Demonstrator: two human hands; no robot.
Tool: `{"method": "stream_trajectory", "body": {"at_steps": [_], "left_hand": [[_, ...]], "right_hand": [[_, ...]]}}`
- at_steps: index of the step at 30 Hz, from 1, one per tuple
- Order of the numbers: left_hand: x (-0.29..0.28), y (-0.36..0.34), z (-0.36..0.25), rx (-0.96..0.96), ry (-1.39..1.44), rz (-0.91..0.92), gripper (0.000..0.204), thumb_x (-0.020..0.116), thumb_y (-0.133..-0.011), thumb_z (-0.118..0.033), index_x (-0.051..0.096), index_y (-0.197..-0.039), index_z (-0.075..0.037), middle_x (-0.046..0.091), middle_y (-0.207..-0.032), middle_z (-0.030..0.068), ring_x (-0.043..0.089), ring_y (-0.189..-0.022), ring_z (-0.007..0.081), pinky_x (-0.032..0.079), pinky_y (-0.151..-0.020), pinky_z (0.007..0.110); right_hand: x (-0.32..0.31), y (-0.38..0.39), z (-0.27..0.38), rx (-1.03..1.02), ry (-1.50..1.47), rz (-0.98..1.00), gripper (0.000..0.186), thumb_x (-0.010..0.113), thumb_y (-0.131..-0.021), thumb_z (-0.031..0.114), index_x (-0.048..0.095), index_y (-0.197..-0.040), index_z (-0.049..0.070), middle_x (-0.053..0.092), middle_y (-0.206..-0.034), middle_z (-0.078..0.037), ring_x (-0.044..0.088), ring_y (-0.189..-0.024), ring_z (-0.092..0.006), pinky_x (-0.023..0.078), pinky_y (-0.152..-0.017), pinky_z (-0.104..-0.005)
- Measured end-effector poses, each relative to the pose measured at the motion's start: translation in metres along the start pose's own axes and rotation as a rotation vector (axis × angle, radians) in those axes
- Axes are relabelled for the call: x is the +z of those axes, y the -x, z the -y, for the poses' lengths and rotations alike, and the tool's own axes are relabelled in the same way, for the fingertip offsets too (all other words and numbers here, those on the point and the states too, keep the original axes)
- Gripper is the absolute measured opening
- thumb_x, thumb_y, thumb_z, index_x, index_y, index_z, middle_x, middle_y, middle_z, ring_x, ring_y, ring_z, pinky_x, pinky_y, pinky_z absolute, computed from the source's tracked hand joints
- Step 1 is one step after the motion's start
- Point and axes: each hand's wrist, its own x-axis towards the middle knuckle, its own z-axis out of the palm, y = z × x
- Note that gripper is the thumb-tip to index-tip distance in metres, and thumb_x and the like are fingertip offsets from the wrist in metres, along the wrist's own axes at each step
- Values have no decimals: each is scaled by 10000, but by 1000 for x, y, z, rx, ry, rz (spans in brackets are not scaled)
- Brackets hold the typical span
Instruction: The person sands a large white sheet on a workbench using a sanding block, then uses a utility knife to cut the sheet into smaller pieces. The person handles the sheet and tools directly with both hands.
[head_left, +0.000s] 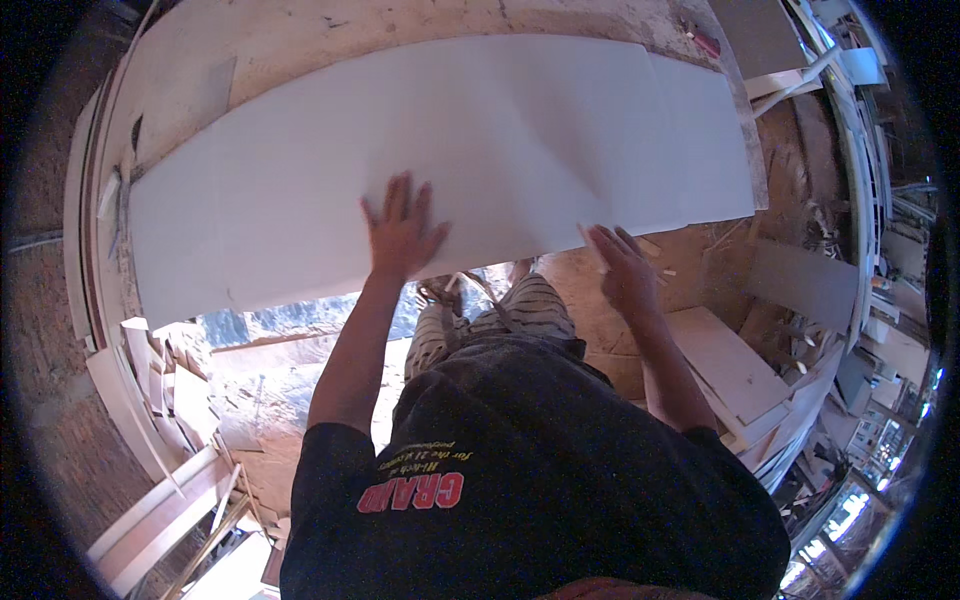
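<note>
A long, pale board (480, 140) lies across the worktable in front of me, its near edge toward my body. My left hand (400, 230) is open on it, fingers spread, close to the near edge. At that edge, farther right, is my right hand (626, 268), its fingers closed and slightly blurred. A thin pale sliver (585, 236) shows at its fingertips; whether it is a pencil or a strip of wood I cannot make out.
The worn wooden worktable (330, 40) shows beyond the board. A small red object (703, 42) lies at its far right. Stacked panels (730, 365) stand low on my right. Offcuts and boards (165, 510) lean at the lower left. Wood scraps litter the floor.
</note>
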Motion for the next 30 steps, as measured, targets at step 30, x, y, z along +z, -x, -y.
{"method": "stream_trajectory", "body": {"at_steps": [30], "left_hand": [[-33,61,238,-626,-114,-28,855,538,-916,-646,291,-1615,-221,177,-1690,144,137,-1568,336,59,-1150,758]], "right_hand": [[107,-454,139,-236,231,-36,538,561,-908,70,632,-1366,344,692,-1288,-27,673,-1143,-291,558,-934,-486]]}}
